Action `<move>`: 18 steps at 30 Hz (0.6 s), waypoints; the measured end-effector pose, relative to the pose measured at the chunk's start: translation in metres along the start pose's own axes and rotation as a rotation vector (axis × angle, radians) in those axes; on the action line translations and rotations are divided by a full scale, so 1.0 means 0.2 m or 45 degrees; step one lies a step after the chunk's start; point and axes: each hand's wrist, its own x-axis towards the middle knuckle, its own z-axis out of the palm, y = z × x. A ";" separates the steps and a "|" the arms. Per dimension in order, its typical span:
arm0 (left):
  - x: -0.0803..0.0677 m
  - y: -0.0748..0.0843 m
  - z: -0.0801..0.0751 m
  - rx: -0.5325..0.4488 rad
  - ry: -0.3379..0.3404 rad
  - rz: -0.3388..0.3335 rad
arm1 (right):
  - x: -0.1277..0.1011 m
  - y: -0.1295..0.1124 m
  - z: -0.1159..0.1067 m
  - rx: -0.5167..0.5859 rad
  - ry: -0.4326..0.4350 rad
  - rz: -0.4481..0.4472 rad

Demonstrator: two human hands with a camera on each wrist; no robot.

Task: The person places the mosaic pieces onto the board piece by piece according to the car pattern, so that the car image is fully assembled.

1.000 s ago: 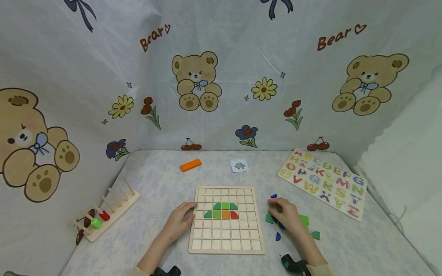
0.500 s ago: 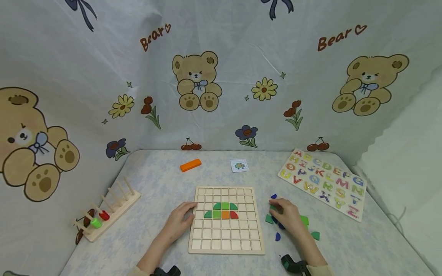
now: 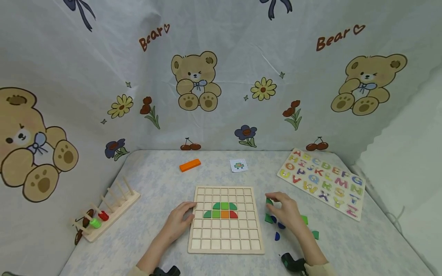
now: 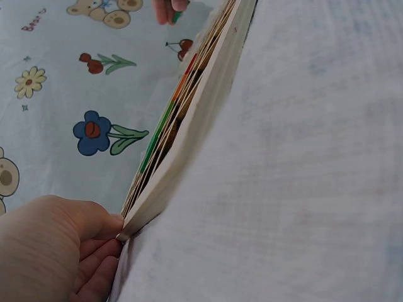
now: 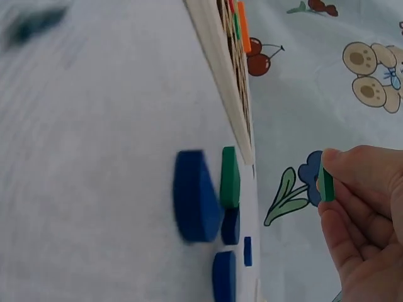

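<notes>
A wooden grid board (image 3: 226, 243) lies flat, with several green, orange and red pieces in a dome-like cluster among its squares. My left hand (image 3: 178, 221) holds the board's left edge; in the left wrist view, its thumb (image 4: 104, 221) and fingers pinch that rim. Between thumb and fingers, my right hand (image 3: 286, 209) pinches a small green piece (image 5: 326, 179) above the table, right of the board. Its full outline is partly hidden by the fingers. Below that hand lie a loose green piece (image 3: 268, 218) and blue half-round pieces (image 3: 277, 236).
More green pieces (image 3: 315, 234) lie beside the right forearm. An alphabet board (image 3: 322, 184) is at the back right. Further back are a small picture card (image 3: 239, 165) and an orange block (image 3: 190, 165). A peg rack (image 3: 114, 214) with green and red beads stands left.
My right hand has lifted slightly and moved a little to the left and away from me, carrying the green piece off the loose ones. The left hand stays on the board's edge.
</notes>
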 end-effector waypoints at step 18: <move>0.00 0.01 0.00 -0.003 0.006 0.012 | 0.06 -0.24 0.12 0.164 -0.113 -0.072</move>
